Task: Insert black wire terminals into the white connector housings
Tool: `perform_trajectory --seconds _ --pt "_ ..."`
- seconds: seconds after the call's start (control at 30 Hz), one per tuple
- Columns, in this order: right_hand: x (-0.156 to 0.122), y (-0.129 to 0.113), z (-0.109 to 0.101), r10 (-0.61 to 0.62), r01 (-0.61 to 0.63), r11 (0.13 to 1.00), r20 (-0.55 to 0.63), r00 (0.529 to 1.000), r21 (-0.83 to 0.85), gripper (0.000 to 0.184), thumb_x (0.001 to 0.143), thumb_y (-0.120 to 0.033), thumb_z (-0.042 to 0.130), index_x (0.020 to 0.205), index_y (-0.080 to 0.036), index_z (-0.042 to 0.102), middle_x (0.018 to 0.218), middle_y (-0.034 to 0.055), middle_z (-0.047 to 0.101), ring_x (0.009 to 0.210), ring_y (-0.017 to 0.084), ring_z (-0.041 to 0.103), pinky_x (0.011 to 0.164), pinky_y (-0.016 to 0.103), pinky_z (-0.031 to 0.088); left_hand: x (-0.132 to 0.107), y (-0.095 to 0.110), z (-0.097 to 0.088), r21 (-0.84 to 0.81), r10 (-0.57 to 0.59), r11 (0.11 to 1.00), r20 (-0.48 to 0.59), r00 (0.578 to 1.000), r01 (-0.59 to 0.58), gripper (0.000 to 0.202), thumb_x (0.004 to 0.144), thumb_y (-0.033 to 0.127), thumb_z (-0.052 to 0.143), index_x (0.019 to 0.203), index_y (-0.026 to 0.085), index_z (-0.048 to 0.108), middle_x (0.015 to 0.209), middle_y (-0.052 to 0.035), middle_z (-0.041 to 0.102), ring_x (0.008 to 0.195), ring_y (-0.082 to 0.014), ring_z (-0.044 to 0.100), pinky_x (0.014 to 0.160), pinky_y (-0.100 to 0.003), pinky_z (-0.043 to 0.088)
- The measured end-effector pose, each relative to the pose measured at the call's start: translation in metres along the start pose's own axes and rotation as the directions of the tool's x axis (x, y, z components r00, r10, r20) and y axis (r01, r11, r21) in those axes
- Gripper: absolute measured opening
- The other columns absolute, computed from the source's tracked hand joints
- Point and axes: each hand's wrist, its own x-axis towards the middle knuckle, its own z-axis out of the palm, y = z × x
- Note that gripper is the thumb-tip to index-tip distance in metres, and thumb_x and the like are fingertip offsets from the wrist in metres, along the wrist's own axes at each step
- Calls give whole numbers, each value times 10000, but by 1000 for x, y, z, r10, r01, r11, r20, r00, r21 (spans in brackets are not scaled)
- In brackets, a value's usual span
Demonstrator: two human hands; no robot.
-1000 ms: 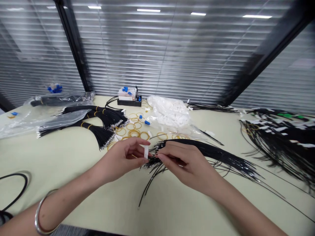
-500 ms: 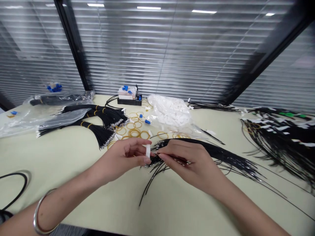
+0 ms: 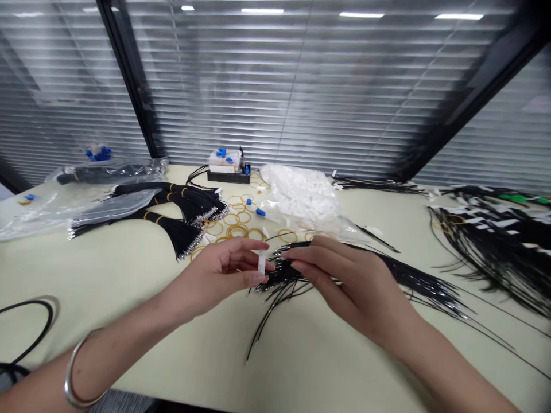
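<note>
My left hand (image 3: 219, 272) pinches a small white tag (image 3: 262, 263) upright between thumb and fingers, with a metal bangle (image 3: 80, 367) on that wrist. The tag stands right at the silver-tipped ends of a bundle of thin black cables (image 3: 413, 281). My right hand (image 3: 348, 284) lies over this bundle, its fingers closed around the cables. Part of the bundle is hidden under that hand, and loose strands fan downward onto the pale green table (image 3: 86, 269).
Behind my hands lie yellow rubber bands (image 3: 236, 231), banded black cable bundles (image 3: 181, 235) and a bag of white tags (image 3: 301, 195). A black tray (image 3: 228, 176) holds blue connectors. More tagged cables (image 3: 495, 252) lie at right, with a black cable loop (image 3: 30, 327) at left.
My right hand has shifted slightly right, and its fingers now wrap more loosely over the cables. The white tag has moved a little right with my left hand. The view has shifted slightly.
</note>
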Motion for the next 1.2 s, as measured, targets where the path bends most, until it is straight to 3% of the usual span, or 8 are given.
perform_trajectory --seconds 0.2,0.43,0.77,1.2 --pt "-2 -7 6 -31 32 991 11 999 -128 89 902 -200 447 944 -177 522 735 -28 604 565 46 508 521 192 345 0 1 -1 -3 2 1000 -3 1000 -2 376 742 192 682 1104 210 581 924 -15 671 867 -131 608 826 -288 448" --pt "-3 -11 12 -56 58 995 29 998 -76 61 880 -161 451 885 -169 511 732 -22 568 586 52 470 542 196 337 0 2 -1 -21 8 1000 -5 1000 -8 386 739 172 678 1111 196 579 944 -35 678 884 -152 618 843 -314 452" --pt "-1 -12 18 -11 13 999 -60 998 42 53 845 -120 491 871 -153 524 831 31 542 764 88 485 647 215 407 -1 3 0 -84 35 996 17 999 -34 360 745 138 673 1089 184 576 921 -19 688 852 -125 620 833 -286 456" --pt "-2 -19 13 -22 40 993 -159 987 109 118 791 -65 532 862 -158 512 812 21 533 748 71 500 646 205 439 -5 4 1 -129 129 984 52 990 -122 310 768 121 660 1055 223 599 916 6 697 802 -90 629 745 -216 473"
